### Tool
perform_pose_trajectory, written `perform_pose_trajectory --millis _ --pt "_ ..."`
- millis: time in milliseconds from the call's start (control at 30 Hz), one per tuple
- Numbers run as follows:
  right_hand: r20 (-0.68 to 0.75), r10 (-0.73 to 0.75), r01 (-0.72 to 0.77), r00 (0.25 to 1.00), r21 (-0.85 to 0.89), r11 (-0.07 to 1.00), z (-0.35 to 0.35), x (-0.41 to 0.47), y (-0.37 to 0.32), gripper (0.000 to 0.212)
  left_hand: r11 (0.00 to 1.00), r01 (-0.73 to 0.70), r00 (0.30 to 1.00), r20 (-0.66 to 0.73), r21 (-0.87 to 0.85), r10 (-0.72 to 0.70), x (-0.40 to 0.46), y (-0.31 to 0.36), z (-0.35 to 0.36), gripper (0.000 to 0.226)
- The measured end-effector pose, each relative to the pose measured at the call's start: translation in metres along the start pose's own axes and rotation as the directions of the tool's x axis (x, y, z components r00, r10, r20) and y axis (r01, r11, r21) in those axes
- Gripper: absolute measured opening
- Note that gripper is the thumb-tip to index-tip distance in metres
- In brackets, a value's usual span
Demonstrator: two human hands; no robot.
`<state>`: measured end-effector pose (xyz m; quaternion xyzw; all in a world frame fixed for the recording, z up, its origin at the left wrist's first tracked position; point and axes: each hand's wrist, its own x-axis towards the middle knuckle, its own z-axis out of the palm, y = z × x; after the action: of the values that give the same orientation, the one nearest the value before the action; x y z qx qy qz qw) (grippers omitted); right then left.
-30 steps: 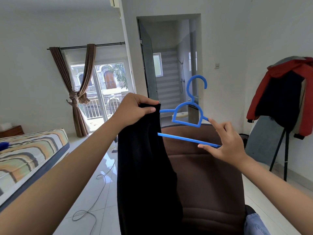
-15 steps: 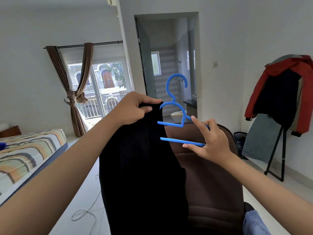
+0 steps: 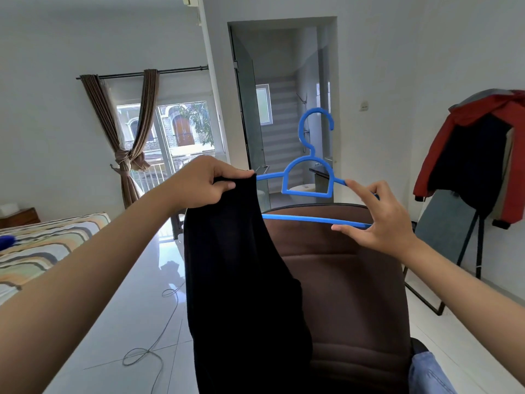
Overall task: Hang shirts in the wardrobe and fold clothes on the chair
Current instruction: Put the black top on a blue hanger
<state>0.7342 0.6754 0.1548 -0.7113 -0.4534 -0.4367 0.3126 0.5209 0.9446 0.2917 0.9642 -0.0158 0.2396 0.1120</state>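
Home bedroom: bed (image 3: 42,245), curtains (image 3: 133,137), probably ensuite bathroom (image 3: 284,115).

**Black garment and blue hanger held over a brown chair**

The left hand (image 3: 203,184) pinches the black garment's (image 3: 241,280) top edge. The right hand (image 3: 380,220) holds the blue hanger's (image 3: 308,177) right end, hook upright. Behind them stands the brown chair (image 3: 349,280); the striped bed (image 3: 42,251) lies left.

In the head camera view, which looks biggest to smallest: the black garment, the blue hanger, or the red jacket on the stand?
1. Black fabric garment, though it hangs nearest the camera.
2. Red jacket on the stand, partly cut off.
3. Blue plastic hanger.
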Motion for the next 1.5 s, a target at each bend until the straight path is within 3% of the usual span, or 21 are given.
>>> perform_pose_trajectory --millis 167,400,500,600,700,767,967,1133,1200,1267,1367,1433,1500 --pt "0.016 0.021 -0.021 1.0 -0.014 1.0 -0.001 -0.001 0.003 0.091 1.0 -0.014 1.0 -0.014 0.003 0.014 0.0 -0.001 -0.001 0.053" --pt "0.014 0.023 -0.023 1.0 -0.039 0.999 -0.005 -0.001 0.008 0.089 0.991 -0.042 0.998 -0.035 0.128 0.046 0.007 -0.008 -0.001 0.042" --pt "0.001 0.009 -0.009 1.0 -0.054 0.998 -0.011 -0.001 0.011 0.088 0.999 -0.038 0.999 -0.003 0.033 0.038 0.006 -0.009 -0.003 0.043" --pt "-0.006 0.005 -0.005 1.0 -0.041 0.999 -0.019 -0.002 0.017 0.089 0.983 -0.027 1.0 0.0 -0.179 0.028 0.003 -0.006 -0.003 0.051" --pt "0.005 -0.007 0.008 1.0 -0.002 1.0 -0.026 -0.002 0.024 0.089 0.866 -0.021 0.999 0.014 -0.5 0.033 0.004 -0.004 -0.002 0.058" --pt "0.013 -0.015 0.015 1.0 0.013 1.0 -0.031 -0.002 0.027 0.09 0.758 -0.009 0.998 0.044 -0.652 0.05 0.006 -0.001 -0.002 0.049" --pt "0.026 0.006 -0.007 1.0 0.035 0.999 -0.039 -0.007 0.031 0.091 0.658 0.056 0.99 0.126 -0.75 0.059 0.018 0.001 0.001 0.038" --pt "0.026 0.013 -0.014 1.0 0.052 0.999 -0.042 -0.011 0.033 0.091 0.426 0.155 0.928 0.279 -0.892 0.247 0.021 0.006 0.004 0.055" --pt "0.024 0.007 -0.009 1.0 0.049 0.999 -0.042 -0.012 0.032 0.091 0.435 0.178 0.909 0.316 -0.883 0.27 0.021 0.009 0.008 0.051" --pt "0.021 0.008 -0.008 1.0 0.037 0.999 -0.041 -0.016 0.03 0.089 0.49 0.194 0.931 0.316 -0.85 0.179 0.021 0.015 0.017 0.05" --pt "0.002 0.035 -0.036 0.999 0.026 0.999 -0.037 -0.027 0.026 0.088 0.644 0.163 0.985 0.165 -0.747 -0.058 0.018 0.022 0.029 0.032" --pt "-0.021 0.052 -0.052 0.998 0.014 0.999 -0.034 -0.034 0.024 0.086 0.698 0.144 0.99 0.095 -0.701 -0.109 0.017 0.022 0.032 0.018" --pt "-0.044 0.067 -0.067 0.997 0.004 0.998 -0.032 -0.037 0.023 0.086 0.733 0.122 0.992 0.068 -0.669 -0.104 0.017 0.021 0.03 0.019"
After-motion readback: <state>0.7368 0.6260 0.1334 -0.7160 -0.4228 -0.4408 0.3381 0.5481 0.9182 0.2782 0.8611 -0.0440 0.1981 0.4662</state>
